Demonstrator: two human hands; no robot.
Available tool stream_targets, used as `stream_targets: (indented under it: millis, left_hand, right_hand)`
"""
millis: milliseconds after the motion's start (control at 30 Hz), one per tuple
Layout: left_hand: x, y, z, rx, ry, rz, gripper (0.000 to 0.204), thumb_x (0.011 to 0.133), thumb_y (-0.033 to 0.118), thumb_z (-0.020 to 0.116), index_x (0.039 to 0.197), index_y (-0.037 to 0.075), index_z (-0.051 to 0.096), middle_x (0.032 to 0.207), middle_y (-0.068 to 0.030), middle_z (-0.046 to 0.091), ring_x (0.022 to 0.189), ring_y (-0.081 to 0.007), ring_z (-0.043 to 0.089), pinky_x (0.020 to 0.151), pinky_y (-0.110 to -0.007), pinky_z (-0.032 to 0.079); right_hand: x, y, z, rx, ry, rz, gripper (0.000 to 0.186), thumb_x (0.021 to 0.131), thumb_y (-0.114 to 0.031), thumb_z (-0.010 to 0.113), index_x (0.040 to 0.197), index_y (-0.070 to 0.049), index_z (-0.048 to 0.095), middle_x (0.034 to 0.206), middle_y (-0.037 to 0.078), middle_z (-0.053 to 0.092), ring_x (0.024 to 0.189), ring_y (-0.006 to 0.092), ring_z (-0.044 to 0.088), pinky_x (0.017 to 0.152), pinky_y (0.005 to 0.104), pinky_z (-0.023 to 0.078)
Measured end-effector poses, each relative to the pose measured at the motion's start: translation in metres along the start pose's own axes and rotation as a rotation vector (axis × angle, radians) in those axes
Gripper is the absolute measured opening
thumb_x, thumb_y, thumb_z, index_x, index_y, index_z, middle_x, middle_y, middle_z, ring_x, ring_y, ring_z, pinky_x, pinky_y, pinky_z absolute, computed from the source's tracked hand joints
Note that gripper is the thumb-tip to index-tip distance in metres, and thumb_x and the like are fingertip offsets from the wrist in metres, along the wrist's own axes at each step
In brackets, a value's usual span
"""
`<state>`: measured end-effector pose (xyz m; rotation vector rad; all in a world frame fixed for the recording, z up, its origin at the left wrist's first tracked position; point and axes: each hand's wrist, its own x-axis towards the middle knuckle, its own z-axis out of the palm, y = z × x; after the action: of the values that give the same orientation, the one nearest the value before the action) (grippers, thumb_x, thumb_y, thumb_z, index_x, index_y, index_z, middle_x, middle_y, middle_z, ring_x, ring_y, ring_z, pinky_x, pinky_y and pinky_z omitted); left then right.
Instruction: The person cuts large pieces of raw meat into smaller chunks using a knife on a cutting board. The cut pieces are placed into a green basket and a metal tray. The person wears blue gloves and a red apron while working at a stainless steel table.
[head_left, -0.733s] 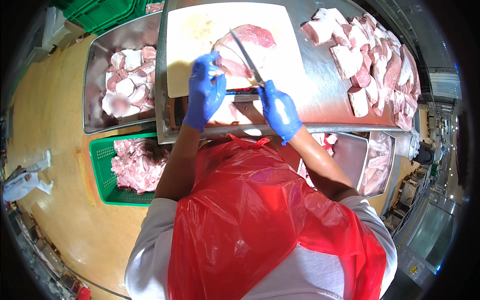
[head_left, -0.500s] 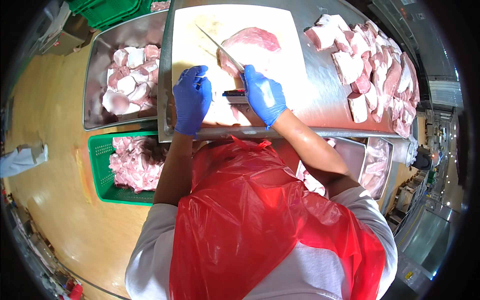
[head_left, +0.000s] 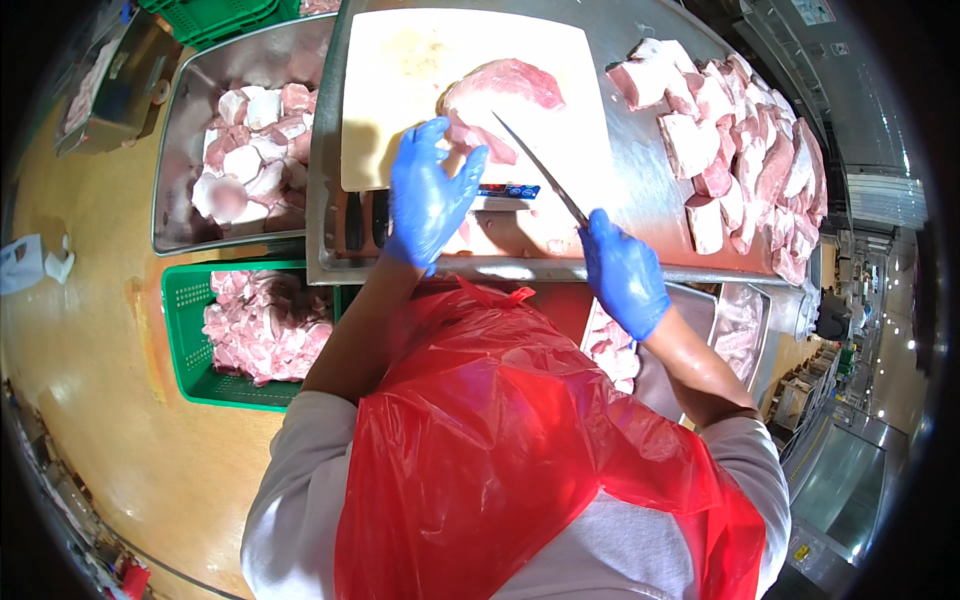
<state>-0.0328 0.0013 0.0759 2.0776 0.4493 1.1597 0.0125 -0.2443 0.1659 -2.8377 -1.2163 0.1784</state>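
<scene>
A large slab of raw meat (head_left: pixel 505 90) lies on the white cutting board (head_left: pixel 400 60). My right hand (head_left: pixel 625 275), in a blue glove, is closed round the handle of a long knife (head_left: pixel 545 170). The blade slants up and to the left, its tip over the meat's right part. Just below and left of the meat, my left hand (head_left: pixel 430 195) is gloved in blue too, fingers apart and holding nothing; whether its fingertips touch the meat I cannot tell. A small scale with a lit display (head_left: pixel 510 191) sits at the board's lower edge, partly behind my left hand.
Many cut meat pieces (head_left: pixel 765 150) are heaped on the steel table's right side. At left stand a metal tub of meat chunks (head_left: pixel 172 215) and, below it, a green crate of trimmings (head_left: pixel 190 370). Dark handles (head_left: pixel 354 222) lie near the table's front. Metal trays (head_left: pixel 690 300) stand below at right.
My right hand has drawn the knife down and to the right, off the meat's left side. My left hand has moved right, nearer the meat, and its fingers have spread.
</scene>
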Motion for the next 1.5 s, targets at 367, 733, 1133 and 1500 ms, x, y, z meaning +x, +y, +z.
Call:
stream_targets:
  millis: [367,733,1133,1500]
  left_hand:
    - [-0.004,-0.014,0.009,-0.214,-0.078,-0.137,0.02,0.077,-0.005,0.075,0.087,0.004,0.06,0.078,-0.0096,0.06,0.065,-0.0153,0.059,0.061,-0.031,0.049]
    - [-0.006,-0.056,0.01,-0.34,-0.05,-0.152,0.014,0.076,-0.003,0.069,0.082,0.004,0.06,0.069,0.0008,0.055,0.065,-0.0074,0.052,0.058,-0.025,0.044]
    - [0.001,-0.053,-0.01,-0.312,-0.155,-0.38,0.008,0.079,0.002,0.07,0.081,0.002,0.061,0.071,0.004,0.056,0.067,-0.004,0.049,0.059,-0.022,0.042]
    - [-0.021,-0.113,-0.2,-0.083,-0.506,-0.664,0.01,0.079,0.001,0.071,0.086,0.003,0.065,0.078,0.0012,0.06,0.073,-0.0086,0.053,0.068,-0.026,0.046]
  right_hand:
    - [0.105,-0.068,0.019,0.244,0.132,-0.039,0.02,0.096,-0.015,0.05,0.108,0.001,0.048,0.086,0.027,0.068,0.077,0.044,0.069,0.067,0.0516,0.055]
    - [0.088,-0.052,0.017,0.154,0.154,0.017,0.017,0.092,-0.009,0.051,0.106,0.001,0.048,0.083,0.025,0.068,0.077,0.0433,0.069,0.066,0.0523,0.055]
    - [0.083,-0.064,0.032,-0.001,-0.186,0.001,0.025,0.09,-0.009,0.057,0.108,0.006,0.05,0.082,0.025,0.07,0.079,0.0411,0.071,0.068,0.0476,0.057]
    - [-0.037,0.034,0.003,0.18,-0.145,-0.042,0.018,0.096,-0.011,0.06,0.107,0.0,0.05,0.069,0.027,0.06,0.067,0.0482,0.061,0.056,0.0552,0.045]
